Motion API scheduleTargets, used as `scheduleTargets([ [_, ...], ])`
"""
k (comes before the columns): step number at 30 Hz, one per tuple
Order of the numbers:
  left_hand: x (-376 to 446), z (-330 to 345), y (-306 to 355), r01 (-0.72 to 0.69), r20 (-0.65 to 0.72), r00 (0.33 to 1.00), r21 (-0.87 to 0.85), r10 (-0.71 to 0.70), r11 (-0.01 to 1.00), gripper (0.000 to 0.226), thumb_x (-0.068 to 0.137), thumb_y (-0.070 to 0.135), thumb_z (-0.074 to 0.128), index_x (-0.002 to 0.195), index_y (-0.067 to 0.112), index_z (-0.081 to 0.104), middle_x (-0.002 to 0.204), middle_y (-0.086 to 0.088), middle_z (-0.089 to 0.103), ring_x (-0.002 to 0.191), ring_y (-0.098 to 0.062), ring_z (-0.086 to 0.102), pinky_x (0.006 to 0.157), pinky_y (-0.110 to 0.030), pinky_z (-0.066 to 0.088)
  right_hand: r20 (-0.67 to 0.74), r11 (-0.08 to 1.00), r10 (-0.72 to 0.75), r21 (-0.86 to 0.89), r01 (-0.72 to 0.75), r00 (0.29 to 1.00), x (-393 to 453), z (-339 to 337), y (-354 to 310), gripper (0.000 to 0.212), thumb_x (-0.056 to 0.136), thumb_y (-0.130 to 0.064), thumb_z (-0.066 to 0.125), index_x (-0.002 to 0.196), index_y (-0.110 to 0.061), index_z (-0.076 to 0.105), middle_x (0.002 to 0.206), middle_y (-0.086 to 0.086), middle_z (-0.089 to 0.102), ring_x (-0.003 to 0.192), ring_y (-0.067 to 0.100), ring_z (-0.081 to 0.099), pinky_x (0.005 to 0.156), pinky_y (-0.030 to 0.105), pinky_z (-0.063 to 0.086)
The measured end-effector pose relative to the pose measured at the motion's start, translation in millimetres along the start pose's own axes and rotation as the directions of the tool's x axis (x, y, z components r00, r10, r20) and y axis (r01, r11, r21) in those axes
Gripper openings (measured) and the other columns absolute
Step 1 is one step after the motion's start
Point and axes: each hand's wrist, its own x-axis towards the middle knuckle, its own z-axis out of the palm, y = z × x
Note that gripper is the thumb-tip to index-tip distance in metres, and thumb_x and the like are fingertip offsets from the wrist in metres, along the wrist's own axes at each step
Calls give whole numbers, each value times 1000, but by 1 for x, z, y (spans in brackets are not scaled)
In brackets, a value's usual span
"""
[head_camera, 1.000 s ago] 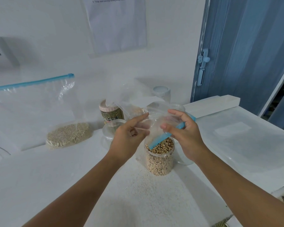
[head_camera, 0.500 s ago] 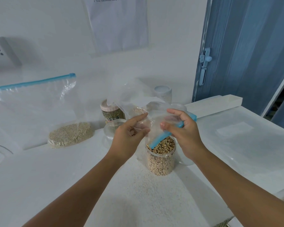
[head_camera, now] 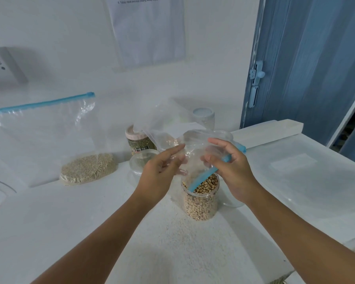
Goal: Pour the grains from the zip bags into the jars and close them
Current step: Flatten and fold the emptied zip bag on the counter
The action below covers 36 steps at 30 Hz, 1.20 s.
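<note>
A clear jar (head_camera: 200,201) filled with pale beans stands open on the white table (head_camera: 70,222). Above it hangs a clear zip bag (head_camera: 195,148) with a blue zipper strip, its mouth turned down over the jar. My right hand (head_camera: 232,171) pinches the bag at the blue strip. My left hand (head_camera: 160,171) holds the bag's left side, fingers partly straightened. A second zip bag (head_camera: 86,167) with small pale grains leans against the wall at the left, its blue strip up.
A clear lid or empty tub (head_camera: 140,162) lies left of the bean jar. Behind it stands a pink-lidded jar of dark grains (head_camera: 139,140), and a white-capped container (head_camera: 203,116) near the wall. A blue folding door (head_camera: 305,68) is at the right.
My left hand's fingers have loosened and straightened a little on the bag. The bag and the right hand stay over the jar.
</note>
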Motion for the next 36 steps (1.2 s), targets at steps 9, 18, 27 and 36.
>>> scheduleTargets([
  [9, 5, -1, 3, -10, 8, 1000, -81, 11, 997, 40, 105, -1, 54, 133, 26, 65, 116, -10, 77, 106, -22, 75, 77, -33, 64, -37, 985, 74, 160, -68, 997, 5, -4, -3, 28, 106, -7, 53, 129, -12, 69, 125, 1, 75, 114, 25, 73, 105, 46, 55],
  [18, 5, -6, 11, 4, -29, 1000, -113, -7, 994, 35, 105, 7, 57, 133, 26, 67, 121, -13, 75, 98, -31, 76, 82, -32, 63, -74, 977, 70, 207, -53, 995, 7, 6, -20, 27, 105, -8, 56, 128, -12, 69, 124, 2, 75, 107, 31, 75, 100, 50, 57],
  [27, -2, -24, 28, 143, 55, 990, -270, -133, 952, 45, 92, 30, 65, 137, 28, 65, 118, -20, 75, 88, -35, 75, 76, -30, 61, -76, 971, 43, 240, -24, 996, 10, 20, -38, 27, 104, -10, 59, 120, -23, 76, 131, -5, 72, 103, 34, 74, 81, 34, 62],
  [36, -20, -104, 101, 319, 402, 858, 73, -320, 945, 51, 95, 46, 55, 146, 50, 50, 124, -20, 73, 82, -38, 78, 88, -48, 63, 22, 964, -27, 266, 20, 999, 9, 41, -80, 34, 102, 1, 55, 117, -20, 77, 111, -9, 77, 69, 14, 64, 68, 26, 59],
])
